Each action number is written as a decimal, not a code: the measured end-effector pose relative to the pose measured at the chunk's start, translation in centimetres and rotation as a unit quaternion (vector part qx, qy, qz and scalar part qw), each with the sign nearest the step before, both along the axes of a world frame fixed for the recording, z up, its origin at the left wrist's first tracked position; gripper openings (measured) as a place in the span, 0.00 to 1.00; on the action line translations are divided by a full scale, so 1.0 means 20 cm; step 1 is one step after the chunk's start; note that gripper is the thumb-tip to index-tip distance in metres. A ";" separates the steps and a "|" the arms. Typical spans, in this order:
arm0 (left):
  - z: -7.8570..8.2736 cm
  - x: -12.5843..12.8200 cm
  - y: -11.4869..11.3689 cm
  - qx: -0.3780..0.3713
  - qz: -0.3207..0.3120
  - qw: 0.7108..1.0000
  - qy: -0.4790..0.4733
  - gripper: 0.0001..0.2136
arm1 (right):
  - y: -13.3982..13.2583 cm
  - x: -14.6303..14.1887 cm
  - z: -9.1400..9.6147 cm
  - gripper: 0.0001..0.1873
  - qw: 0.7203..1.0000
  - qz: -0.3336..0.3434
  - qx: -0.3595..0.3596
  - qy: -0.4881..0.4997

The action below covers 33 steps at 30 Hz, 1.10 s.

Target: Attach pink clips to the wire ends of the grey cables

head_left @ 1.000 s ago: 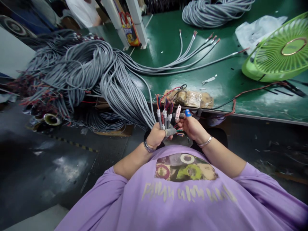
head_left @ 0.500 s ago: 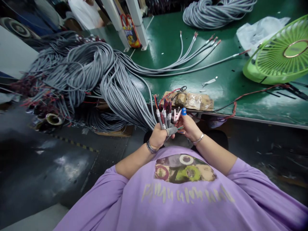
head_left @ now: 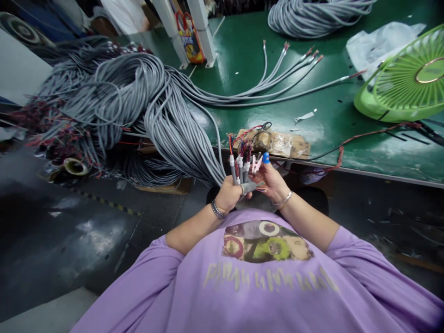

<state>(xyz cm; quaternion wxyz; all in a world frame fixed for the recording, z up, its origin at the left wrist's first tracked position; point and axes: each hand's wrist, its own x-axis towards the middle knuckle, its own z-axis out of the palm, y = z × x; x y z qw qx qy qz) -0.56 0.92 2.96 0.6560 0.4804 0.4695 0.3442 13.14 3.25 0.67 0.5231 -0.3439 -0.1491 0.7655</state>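
Grey-jacketed cable ends sit bunched in my left hand, its fingers wrapped closed around them, apparently to keep the stripped cores upright and exposed. My right hand, fingers nearly together, pinches a pink clip just beside those cores. Beyond, the cable bundle drapes over the green counter's edge, presumably for slack; farther back lies a grey cable coil.
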 end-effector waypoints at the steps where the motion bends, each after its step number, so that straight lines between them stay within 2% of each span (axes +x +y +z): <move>1: 0.00 0.00 0.00 0.000 0.002 1.000 0.000 0.15 | 0.00 0.00 0.00 0.30 1.000 0.006 0.000 0.001; 8: 0.04 -0.02 -0.04 -0.013 0.021 1.000 -0.011 0.14 | -0.02 0.01 -0.03 0.31 0.999 0.016 0.013 0.044; 13: 0.05 -0.03 -0.07 0.002 0.048 0.998 -0.030 0.12 | -0.04 0.03 0.01 0.28 0.999 0.035 0.011 0.031; 17: 0.04 -0.01 -0.07 0.016 0.060 0.998 -0.027 0.11 | -0.05 0.04 0.04 0.23 1.000 0.026 -0.016 0.005; 24: 0.02 0.02 -0.06 0.033 0.079 0.996 -0.024 0.10 | -0.04 0.02 0.03 0.25 1.000 -0.023 -0.001 -0.020; 33: 0.02 0.04 -0.05 0.025 0.080 0.996 -0.021 0.13 | -0.03 0.03 0.01 0.22 1.000 -0.007 -0.014 -0.012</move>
